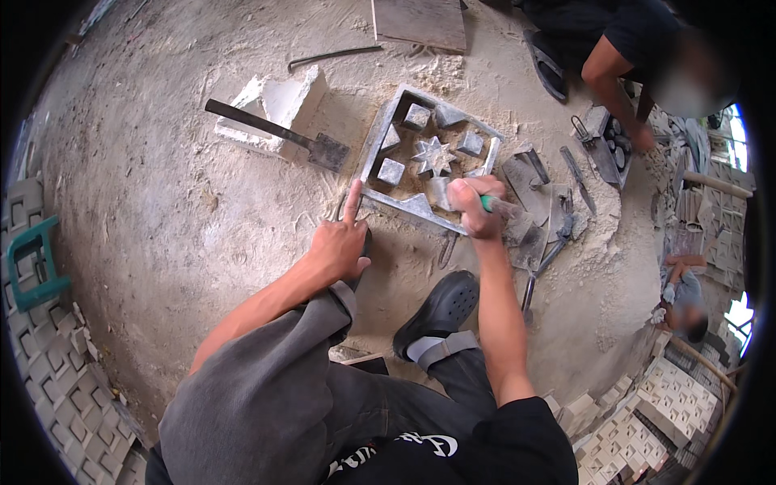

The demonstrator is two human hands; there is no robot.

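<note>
1. Head view: a square metal frame (pixel 381 136) lay on the dusty floor (pixel 153 178) just beyond the dark shoes (pixel 440 311), seemingly placed there for both hands to reach; a star-shaped block (pixel 435 157) stood in its middle.
2. Left hand (pixel 338 245) stretched its index finger to the frame's near-left corner, perhaps as a steadying touch; whether its other fingers grasped anything could not be made out.
3. Right hand (pixel 478 208) was clenched around a green-handled tool (pixel 487 203) by the near-right corner, probably for firm control.
4. A flat-bladed tool (pixel 329 152) lay across a broken white block (pixel 311 91), which propped its handle up.
5. Trowels (pixel 528 172) lay right of the frame, within easy reach.
</note>
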